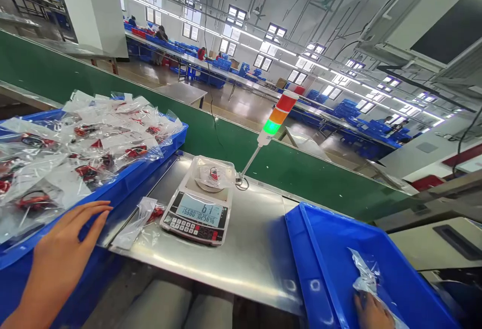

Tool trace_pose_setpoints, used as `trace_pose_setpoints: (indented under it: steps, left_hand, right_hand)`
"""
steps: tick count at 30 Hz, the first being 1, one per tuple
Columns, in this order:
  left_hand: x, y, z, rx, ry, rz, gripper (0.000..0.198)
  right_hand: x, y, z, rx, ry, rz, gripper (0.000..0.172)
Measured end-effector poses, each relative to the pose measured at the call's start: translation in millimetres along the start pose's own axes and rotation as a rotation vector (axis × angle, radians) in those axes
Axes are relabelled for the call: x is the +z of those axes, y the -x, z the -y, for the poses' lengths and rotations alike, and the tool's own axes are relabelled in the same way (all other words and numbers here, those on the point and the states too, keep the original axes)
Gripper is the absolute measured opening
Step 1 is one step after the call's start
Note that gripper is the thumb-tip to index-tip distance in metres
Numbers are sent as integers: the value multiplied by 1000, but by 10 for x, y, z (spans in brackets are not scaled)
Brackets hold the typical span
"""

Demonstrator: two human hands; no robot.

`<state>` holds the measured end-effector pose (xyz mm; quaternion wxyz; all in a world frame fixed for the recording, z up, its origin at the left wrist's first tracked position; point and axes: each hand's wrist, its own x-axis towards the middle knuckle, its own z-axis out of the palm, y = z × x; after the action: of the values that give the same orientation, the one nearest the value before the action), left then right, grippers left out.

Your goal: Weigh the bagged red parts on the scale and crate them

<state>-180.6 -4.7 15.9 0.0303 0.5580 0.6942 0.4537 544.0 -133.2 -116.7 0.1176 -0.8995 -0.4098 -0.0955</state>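
Note:
My left hand [70,248] is by the near edge of a blue bin [146,173] heaped with clear bags of red and black parts; its fingers are extended and it holds nothing. Inside the blue bin on the right [316,284], my right hand [372,313] is closed on a clear plastic bag [364,273]. A digital scale [199,213] stands on the metal table with a bagged red part [214,174] in its tray. Left of the scale lies another bagged red part [141,218].
Behind the scale rises a signal light [278,113], its green section lit. A green barrier [226,143] runs along the table's back. Beyond are long benches with blue bins and several people. A beige machine [437,238] stands at the right.

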Motion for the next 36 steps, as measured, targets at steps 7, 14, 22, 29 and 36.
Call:
trace_pose_setpoints:
  steps: [7,14,22,29,36]
  left_hand:
    - [542,-124,-465,397,186,107,25]
    - [1417,-300,-986,790,157,278,28]
    - [1729,-720,-1272,489,262,192,13]
    - [772,-1168,-866,-76,389,-243,9]
    - [72,-1331,-192,-109,-97,-332,17]
  right_hand:
    - [-376,-36,391,246,-162,12,45]
    - [-1368,-31,1465,101,-610,-221,48]
    - [-1804,-1,3581,-559,-1117,-19,29]
    - [-1074,-88,4817,-1118,-939,200,35]
    - [-1055,61,4348,-1152,-810,315,36]
